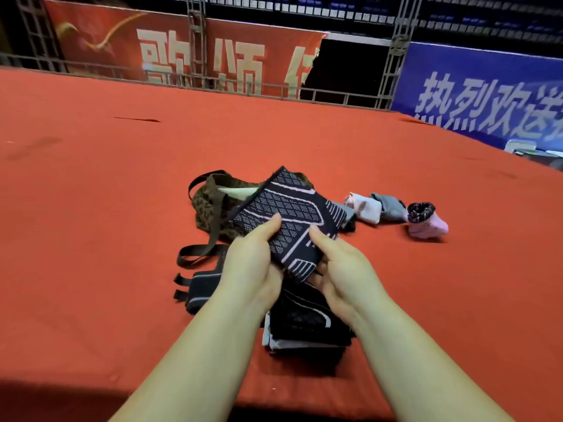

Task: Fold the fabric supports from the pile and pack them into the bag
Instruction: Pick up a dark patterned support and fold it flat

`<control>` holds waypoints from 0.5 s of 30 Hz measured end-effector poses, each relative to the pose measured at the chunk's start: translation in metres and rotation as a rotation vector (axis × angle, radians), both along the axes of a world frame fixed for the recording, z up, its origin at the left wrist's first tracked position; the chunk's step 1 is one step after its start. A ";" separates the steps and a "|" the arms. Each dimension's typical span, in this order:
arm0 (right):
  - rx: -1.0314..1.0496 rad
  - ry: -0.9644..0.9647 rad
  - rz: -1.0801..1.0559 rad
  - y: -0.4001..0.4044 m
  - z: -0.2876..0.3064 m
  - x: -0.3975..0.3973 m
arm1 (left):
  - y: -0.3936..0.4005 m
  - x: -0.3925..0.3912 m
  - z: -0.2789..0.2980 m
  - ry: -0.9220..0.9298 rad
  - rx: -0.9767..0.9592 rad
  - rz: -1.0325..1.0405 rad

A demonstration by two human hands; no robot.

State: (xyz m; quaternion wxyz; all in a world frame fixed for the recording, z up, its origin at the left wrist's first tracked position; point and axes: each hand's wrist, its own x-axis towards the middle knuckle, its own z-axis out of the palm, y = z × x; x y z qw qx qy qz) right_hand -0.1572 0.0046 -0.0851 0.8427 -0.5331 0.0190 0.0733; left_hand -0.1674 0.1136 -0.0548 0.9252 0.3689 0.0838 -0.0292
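Note:
A black fabric support with a pale pink woven pattern is held up over the red surface. My left hand grips its near left edge, thumb on top. My right hand pinches its near right edge, thumb on top too. Under my hands lies the pile of dark supports, black with pale trim. Another black support with strap loops lies to the left of the pile. The brown patterned bag sits just behind the held support, its dark strap trailing toward me.
Pink and grey folded fabric pieces and a pink piece with a dark cuff lie to the right on the red cloth-covered platform. Red and blue banners and metal trusses stand beyond its far edge. Its near edge is at the bottom.

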 end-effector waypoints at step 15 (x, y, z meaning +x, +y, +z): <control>-0.881 -0.023 -0.222 -0.059 -0.008 -0.019 | 0.006 0.013 -0.039 -0.074 1.187 -0.140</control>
